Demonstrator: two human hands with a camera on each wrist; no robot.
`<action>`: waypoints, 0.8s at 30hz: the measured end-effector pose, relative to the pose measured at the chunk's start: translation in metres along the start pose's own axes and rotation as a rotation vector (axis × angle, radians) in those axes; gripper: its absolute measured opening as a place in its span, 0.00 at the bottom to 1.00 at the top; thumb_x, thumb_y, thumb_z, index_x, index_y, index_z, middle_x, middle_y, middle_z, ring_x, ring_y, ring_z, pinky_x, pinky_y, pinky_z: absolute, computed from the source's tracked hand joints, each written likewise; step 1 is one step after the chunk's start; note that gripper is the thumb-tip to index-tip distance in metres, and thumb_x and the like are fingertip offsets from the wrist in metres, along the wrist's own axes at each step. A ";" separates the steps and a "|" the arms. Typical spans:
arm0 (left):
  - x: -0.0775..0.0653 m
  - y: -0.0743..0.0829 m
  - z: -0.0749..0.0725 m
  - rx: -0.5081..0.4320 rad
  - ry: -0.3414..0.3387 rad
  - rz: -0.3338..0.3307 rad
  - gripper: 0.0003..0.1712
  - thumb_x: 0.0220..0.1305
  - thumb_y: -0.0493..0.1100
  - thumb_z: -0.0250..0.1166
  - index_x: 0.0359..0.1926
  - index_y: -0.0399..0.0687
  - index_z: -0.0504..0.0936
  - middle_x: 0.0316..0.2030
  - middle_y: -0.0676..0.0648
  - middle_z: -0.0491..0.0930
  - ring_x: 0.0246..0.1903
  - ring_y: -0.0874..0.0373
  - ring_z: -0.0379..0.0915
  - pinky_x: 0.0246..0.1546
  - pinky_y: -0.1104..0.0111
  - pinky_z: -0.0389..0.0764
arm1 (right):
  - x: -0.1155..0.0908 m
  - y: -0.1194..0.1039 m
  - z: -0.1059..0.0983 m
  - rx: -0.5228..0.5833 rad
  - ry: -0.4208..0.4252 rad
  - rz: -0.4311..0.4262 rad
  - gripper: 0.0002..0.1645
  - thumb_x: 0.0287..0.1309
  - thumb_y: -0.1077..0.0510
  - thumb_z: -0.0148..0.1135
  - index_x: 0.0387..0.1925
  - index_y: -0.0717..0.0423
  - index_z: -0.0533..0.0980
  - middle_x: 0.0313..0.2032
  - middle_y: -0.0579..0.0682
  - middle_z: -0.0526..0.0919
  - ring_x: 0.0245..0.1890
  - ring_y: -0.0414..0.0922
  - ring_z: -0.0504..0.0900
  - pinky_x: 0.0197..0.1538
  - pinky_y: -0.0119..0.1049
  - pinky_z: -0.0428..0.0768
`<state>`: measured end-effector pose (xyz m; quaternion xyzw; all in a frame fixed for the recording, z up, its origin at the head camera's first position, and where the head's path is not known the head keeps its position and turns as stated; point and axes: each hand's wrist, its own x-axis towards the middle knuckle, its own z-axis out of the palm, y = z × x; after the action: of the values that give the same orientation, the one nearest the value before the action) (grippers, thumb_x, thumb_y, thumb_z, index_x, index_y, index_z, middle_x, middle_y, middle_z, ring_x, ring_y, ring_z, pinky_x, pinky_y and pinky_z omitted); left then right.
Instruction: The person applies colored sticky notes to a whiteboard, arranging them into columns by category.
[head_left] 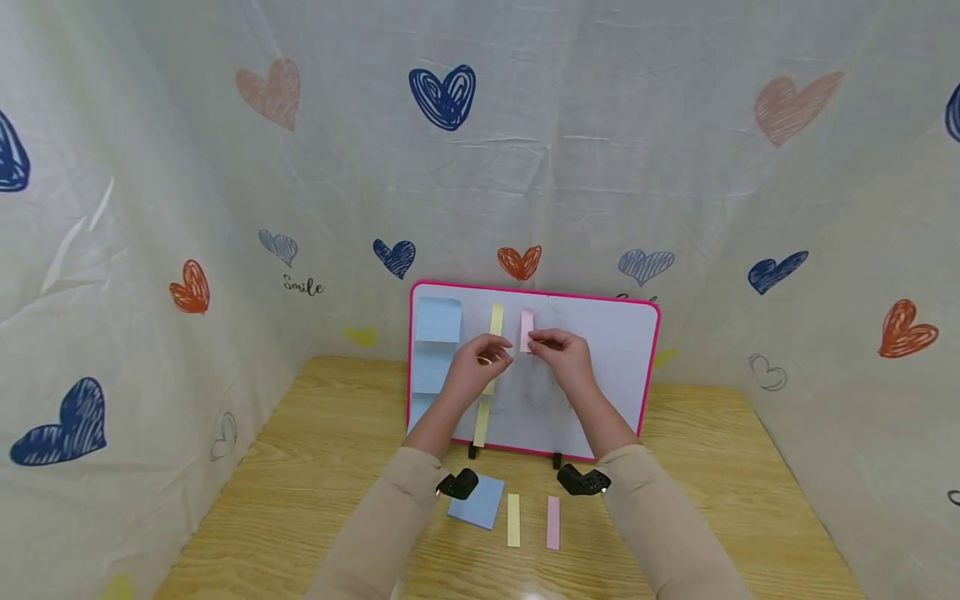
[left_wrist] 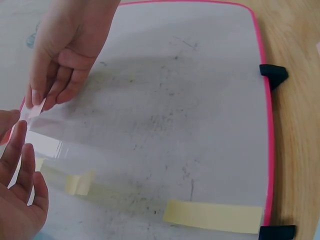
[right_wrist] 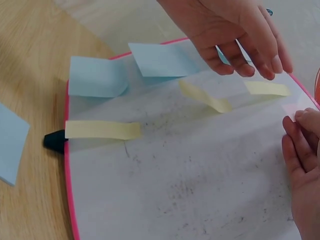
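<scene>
A pink sticky strip (head_left: 527,322) stands upright near the top of a whiteboard (head_left: 615,358) with a pink rim. My right hand (head_left: 567,360) pinches its lower end between thumb and fingertips, also visible in the left wrist view, where the strip (left_wrist: 37,109) is small. Left of it hovers my left hand (head_left: 477,367), fingers loosely bent and holding nothing. It partly covers a column of yellow sticky strips (head_left: 482,423); in the right wrist view one yellow strip (right_wrist: 205,96) curls off the board. Blue sticky notes (head_left: 438,320) run down the board's left side.
On the wooden table (head_left: 300,500) before the board lie a blue sticky-note pad (head_left: 480,503), a yellow strip pad (head_left: 513,521) and a pink strip pad (head_left: 553,523). Black feet (head_left: 557,461) prop the board. A heart-print curtain (head_left: 562,183) hangs behind.
</scene>
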<state>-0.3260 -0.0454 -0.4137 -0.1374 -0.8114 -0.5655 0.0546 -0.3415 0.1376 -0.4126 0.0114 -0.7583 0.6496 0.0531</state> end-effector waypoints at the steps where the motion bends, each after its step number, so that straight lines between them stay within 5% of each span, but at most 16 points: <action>1: -0.001 -0.001 -0.001 -0.003 0.001 0.000 0.11 0.63 0.41 0.68 0.46 0.48 0.83 0.35 0.51 0.80 0.38 0.55 0.75 0.42 0.64 0.78 | 0.000 0.000 0.000 -0.005 -0.004 0.001 0.14 0.59 0.57 0.69 0.47 0.55 0.84 0.47 0.51 0.82 0.46 0.48 0.79 0.47 0.31 0.80; 17: -0.012 -0.001 -0.006 -0.024 0.009 0.002 0.12 0.63 0.38 0.68 0.47 0.45 0.83 0.35 0.51 0.80 0.38 0.54 0.75 0.44 0.62 0.77 | 0.004 0.000 0.000 -0.011 -0.013 0.054 0.16 0.60 0.58 0.68 0.49 0.54 0.83 0.48 0.51 0.81 0.46 0.47 0.80 0.50 0.34 0.80; 24: -0.015 -0.002 -0.008 -0.011 0.013 -0.014 0.12 0.63 0.38 0.68 0.47 0.44 0.83 0.35 0.50 0.80 0.38 0.54 0.75 0.44 0.62 0.77 | 0.003 0.000 -0.001 -0.101 -0.071 0.000 0.18 0.59 0.58 0.69 0.52 0.54 0.82 0.47 0.52 0.82 0.47 0.48 0.79 0.50 0.35 0.80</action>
<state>-0.3131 -0.0558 -0.4163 -0.1282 -0.8090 -0.5710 0.0551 -0.3445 0.1387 -0.4118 0.0315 -0.7916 0.6096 0.0266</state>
